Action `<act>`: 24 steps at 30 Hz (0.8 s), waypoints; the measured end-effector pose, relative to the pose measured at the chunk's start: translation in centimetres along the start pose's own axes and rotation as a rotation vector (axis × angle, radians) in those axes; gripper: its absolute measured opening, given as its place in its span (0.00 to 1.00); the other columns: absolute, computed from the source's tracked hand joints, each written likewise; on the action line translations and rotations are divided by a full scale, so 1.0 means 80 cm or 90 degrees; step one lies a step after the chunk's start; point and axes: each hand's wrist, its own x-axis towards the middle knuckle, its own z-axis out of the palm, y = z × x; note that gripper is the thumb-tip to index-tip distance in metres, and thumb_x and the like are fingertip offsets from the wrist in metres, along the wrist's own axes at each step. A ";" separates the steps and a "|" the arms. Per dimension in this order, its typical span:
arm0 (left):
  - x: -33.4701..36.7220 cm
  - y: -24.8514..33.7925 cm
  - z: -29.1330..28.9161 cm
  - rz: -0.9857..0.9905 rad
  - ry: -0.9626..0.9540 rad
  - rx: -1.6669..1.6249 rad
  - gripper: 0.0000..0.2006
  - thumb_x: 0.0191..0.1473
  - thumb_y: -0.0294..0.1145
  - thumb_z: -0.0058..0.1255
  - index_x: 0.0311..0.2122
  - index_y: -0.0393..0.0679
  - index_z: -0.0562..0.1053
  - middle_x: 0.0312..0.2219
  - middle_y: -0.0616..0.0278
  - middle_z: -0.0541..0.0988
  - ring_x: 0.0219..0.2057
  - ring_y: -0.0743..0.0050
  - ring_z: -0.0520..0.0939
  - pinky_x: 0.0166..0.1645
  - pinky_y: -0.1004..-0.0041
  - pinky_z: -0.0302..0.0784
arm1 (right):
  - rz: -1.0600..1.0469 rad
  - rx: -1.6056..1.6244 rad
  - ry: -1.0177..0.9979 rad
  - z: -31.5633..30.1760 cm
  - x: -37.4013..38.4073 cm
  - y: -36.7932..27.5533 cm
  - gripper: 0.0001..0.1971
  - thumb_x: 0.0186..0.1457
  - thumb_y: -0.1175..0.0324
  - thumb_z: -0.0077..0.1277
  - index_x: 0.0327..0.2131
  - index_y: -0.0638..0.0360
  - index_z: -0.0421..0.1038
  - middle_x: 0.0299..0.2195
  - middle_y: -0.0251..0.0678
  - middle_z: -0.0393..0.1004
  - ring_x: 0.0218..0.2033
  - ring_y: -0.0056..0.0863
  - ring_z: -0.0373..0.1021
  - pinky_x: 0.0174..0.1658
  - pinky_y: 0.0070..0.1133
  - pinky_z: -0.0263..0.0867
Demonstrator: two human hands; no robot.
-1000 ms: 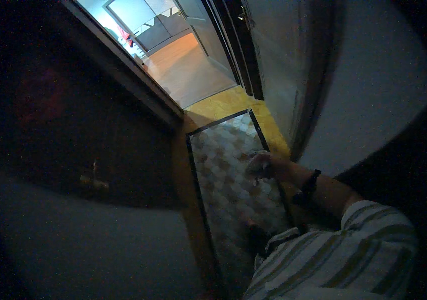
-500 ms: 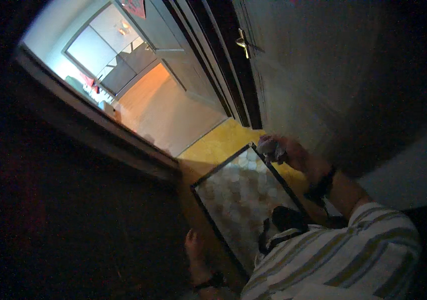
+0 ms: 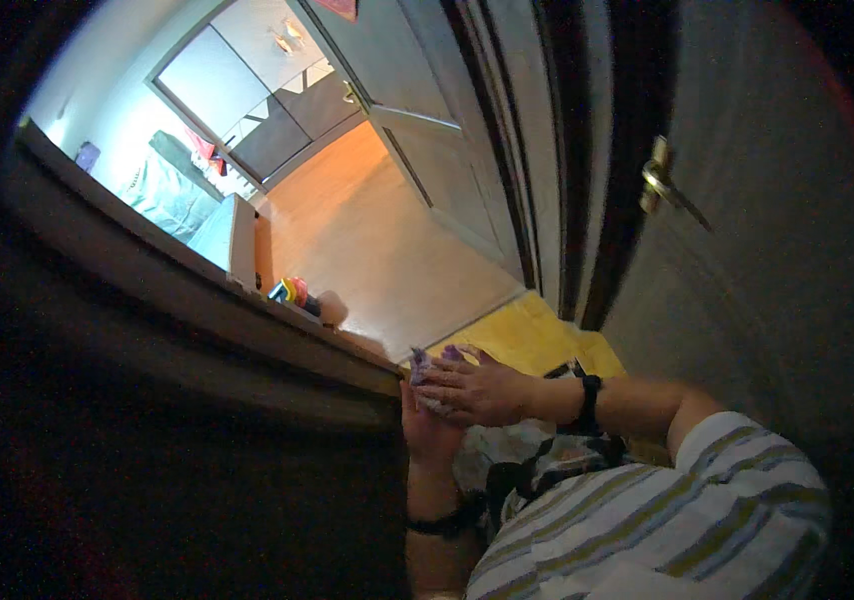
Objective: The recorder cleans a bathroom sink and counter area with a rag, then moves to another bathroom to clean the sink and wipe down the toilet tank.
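Observation:
A crumpled greyish-purple cloth (image 3: pixel 435 405) is pressed under the fingers of my right hand (image 3: pixel 487 390), which grips it beside the edge of the dark wooden frame. My left hand (image 3: pixel 431 434) reaches up from below and meets the cloth. Its fingers are mostly hidden behind the cloth and my right hand, so I cannot tell whether they grip. The dark wooden frame (image 3: pixel 347 365) runs diagonally down from the upper left and ends close to my left hand. Both wrists wear dark bands.
On the right stands a dark door with a brass lever handle (image 3: pixel 656 178). Another door (image 3: pixel 427 150) hangs open into a lit room with a wooden floor (image 3: pixel 377 240). Yellow flooring (image 3: pixel 517 335) marks the threshold. Colourful items (image 3: pixel 295 293) sit low beyond the frame.
My right hand has moved left with the cloth, from over the patterned mat to the frame's edge. My left hand has risen to meet it. The view has shifted towards the frame.

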 end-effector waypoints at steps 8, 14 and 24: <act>0.132 0.201 -0.065 -0.210 0.108 0.400 0.26 0.55 0.55 0.29 0.46 0.43 0.64 0.37 0.59 0.72 0.40 0.66 0.73 0.48 0.64 0.65 | 0.095 0.174 0.008 0.069 0.162 0.161 0.30 0.41 0.69 0.50 0.51 0.53 0.55 0.48 0.40 0.61 0.43 0.40 0.62 0.47 0.29 0.60; 0.279 0.282 -0.038 -0.223 0.232 0.623 0.21 0.55 0.46 0.37 0.47 0.41 0.65 0.39 0.64 0.72 0.40 0.75 0.72 0.44 0.73 0.67 | 0.366 0.572 0.117 0.046 0.253 0.285 0.14 0.53 0.66 0.37 0.43 0.57 0.63 0.38 0.40 0.69 0.39 0.35 0.67 0.43 0.24 0.62; 0.507 0.427 -0.116 -0.122 0.146 0.518 0.15 0.57 0.38 0.37 0.42 0.39 0.66 0.34 0.59 0.75 0.34 0.71 0.76 0.38 0.73 0.71 | 0.622 1.466 0.153 0.103 0.419 0.509 0.11 0.54 0.56 0.41 0.25 0.51 0.64 0.16 0.23 0.62 0.16 0.14 0.59 0.23 0.14 0.57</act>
